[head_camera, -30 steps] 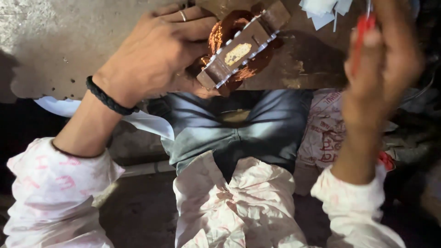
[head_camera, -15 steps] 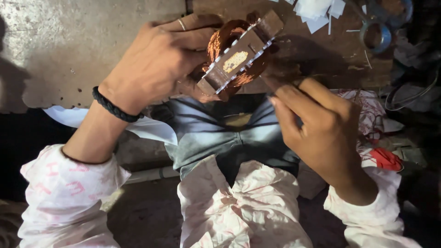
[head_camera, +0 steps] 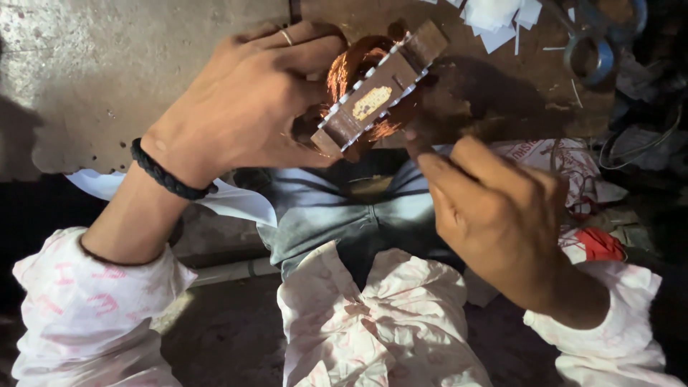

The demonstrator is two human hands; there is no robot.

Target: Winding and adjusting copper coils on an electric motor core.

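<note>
My left hand (head_camera: 247, 104) grips a motor stator (head_camera: 376, 97): a brown laminated metal core with white paper slips along its slots and shiny copper wire coils bulging on both sides. It is held tilted over the edge of a worn wooden bench (head_camera: 93, 72). My right hand (head_camera: 494, 208) is just below and right of the stator, fingers pinched together near its lower edge. Whether the fingers pinch a wire or paper slip is hidden.
White paper scraps (head_camera: 494, 14) and blue-handled scissors (head_camera: 598, 39) lie on the bench at the top right. A red object (head_camera: 598, 244) and dark cables (head_camera: 638, 143) sit at the right. My lap and white patterned shirt fill the bottom.
My right hand came down from the upper right, where it held a red-handled tool, to just below the stator. The left hand kept holding the stator.
</note>
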